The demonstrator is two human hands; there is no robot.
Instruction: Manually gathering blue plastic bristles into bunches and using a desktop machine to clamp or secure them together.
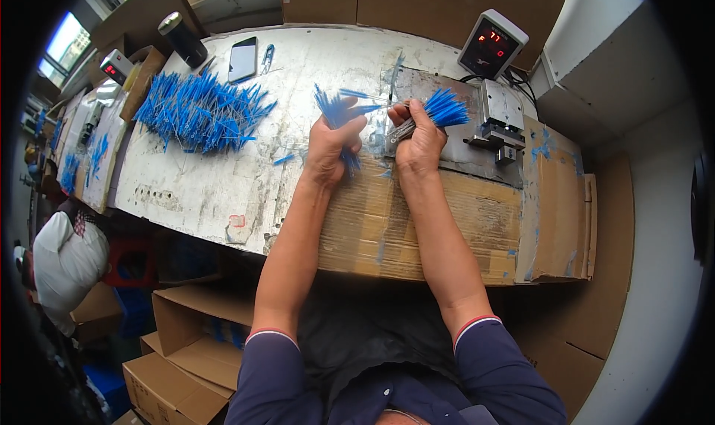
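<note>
My left hand point(328, 148) is closed around a bunch of thin wire brushes point(334, 106), their blue ends fanning out above and below the fist. Beside it, my right hand point(421, 144) grips another bunch of wire brushes point(448, 109), blue ends to the right and bare metal ends to the left. One or two brushes point(357, 94) stretch across the gap between the hands. A large heap of similar brushes point(197, 114) lies on the table to the left. A small blue piece point(284, 158) rests near my left wrist.
A metal plate with a clamp-like fixture point(500, 131) sits right of my hands, below a box with a red digital display point(493, 44). A phone point(243, 59) and dark cup point(182, 39) stand behind the heap. Cardboard point(477, 228) covers the front edge. Another person point(68, 257) is at far left.
</note>
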